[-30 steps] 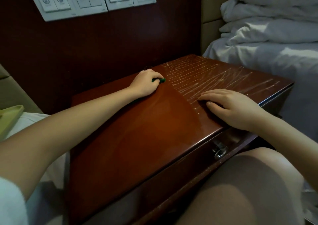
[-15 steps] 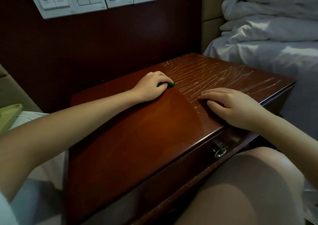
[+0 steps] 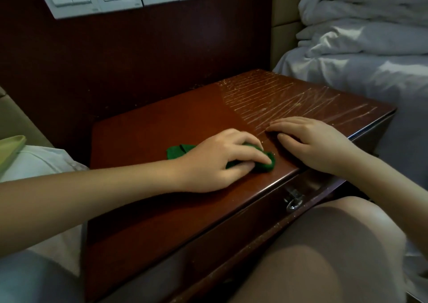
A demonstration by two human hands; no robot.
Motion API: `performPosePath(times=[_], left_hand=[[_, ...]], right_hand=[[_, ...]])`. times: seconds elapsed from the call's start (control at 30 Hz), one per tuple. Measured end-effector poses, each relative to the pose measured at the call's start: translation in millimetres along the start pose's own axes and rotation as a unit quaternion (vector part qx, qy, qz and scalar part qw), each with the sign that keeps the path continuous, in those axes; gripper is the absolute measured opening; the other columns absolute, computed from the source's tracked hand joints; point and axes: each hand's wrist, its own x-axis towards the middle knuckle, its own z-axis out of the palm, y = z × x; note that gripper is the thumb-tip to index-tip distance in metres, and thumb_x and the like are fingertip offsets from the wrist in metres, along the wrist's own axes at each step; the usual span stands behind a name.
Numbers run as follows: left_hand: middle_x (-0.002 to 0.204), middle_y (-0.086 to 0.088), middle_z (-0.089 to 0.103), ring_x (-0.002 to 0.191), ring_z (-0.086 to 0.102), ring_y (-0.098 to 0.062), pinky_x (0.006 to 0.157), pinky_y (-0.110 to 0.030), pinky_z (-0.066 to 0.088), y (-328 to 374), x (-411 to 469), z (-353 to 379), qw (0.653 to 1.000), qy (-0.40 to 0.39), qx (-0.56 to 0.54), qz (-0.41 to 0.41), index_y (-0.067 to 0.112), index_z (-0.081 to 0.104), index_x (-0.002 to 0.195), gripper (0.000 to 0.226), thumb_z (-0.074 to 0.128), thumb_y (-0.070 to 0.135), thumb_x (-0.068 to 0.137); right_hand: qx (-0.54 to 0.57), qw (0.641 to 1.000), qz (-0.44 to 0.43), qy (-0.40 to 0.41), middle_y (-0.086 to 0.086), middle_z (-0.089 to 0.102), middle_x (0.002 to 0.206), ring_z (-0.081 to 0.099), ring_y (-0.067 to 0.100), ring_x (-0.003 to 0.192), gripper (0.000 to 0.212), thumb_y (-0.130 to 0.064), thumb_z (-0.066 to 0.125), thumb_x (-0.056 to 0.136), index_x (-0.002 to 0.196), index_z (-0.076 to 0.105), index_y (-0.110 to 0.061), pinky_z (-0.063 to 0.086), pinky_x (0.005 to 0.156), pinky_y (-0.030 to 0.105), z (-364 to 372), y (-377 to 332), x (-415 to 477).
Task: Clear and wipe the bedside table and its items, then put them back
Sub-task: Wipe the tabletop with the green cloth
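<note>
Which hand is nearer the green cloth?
Left. The left hand holds the green cloth; the right hand rests flat on the table beside it.

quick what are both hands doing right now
Left hand: closed around the green cloth, pressing it on the table.
Right hand: open, resting flat on the table, holding nothing.

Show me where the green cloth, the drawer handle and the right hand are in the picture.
green cloth (image 3: 177, 152), head view, on its loose end.
drawer handle (image 3: 294, 201), head view, on the metal ring.
right hand (image 3: 319, 144), head view, on the back of the hand.
</note>
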Motion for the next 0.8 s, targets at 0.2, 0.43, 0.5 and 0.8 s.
performPosePath(times=[0.2,0.43,0.5,0.8], left_hand=[[0.121,0.003,0.057,0.115,0.049,-0.009,0.098,-0.028,0.039,8.3,-11.8,-0.6,0.998,-0.018,-0.027,0.056,0.021,0.065,0.118,0.029,0.048,0.021,0.094],[0.119,0.009,0.057,0.115,0.047,0.0,0.1,-0.014,0.033,-21.9,5.6,-7.7,0.999,-0.013,-0.047,0.007,0.029,0.064,0.115,0.025,0.051,0.023,0.094],[0.117,0.012,0.057,0.114,0.047,0.001,0.098,-0.013,0.033,-36.2,8.5,-11.2,0.999,0.009,-0.036,-0.025,0.03,0.065,0.114,0.026,0.052,0.022,0.092],[0.123,-0.001,0.058,0.116,0.051,-0.019,0.1,-0.036,0.041,-129.1,50.0,-21.7,0.956,0.101,0.059,-0.27,0.022,0.064,0.12,0.029,0.047,0.02,0.097]], right_hand=[[-0.007,1.0,-0.001,-0.001,-0.003,0.046,0.141,0.036,0.011,0.132,0.039,-0.028,0.038,0.098,0.136,0.048,-0.021,0.023,0.102,0.02,0.4,0.4,0.3],[-0.004,1.0,0.001,-0.003,-0.004,0.044,0.142,0.035,0.01,0.133,0.04,-0.029,0.038,0.098,0.137,0.046,-0.023,0.022,0.1,0.018,1.0,1.7,-0.2],[-0.001,1.0,0.002,-0.007,-0.005,0.044,0.143,0.034,0.01,0.133,0.04,-0.03,0.037,0.099,0.137,0.046,-0.024,0.023,0.104,0.022,0.2,1.1,-0.8],[0.005,1.0,-0.001,0.006,-0.005,0.047,0.14,0.037,0.01,0.131,0.039,-0.028,0.038,0.098,0.135,0.049,-0.022,0.023,0.099,0.019,1.7,2.0,-0.7]])
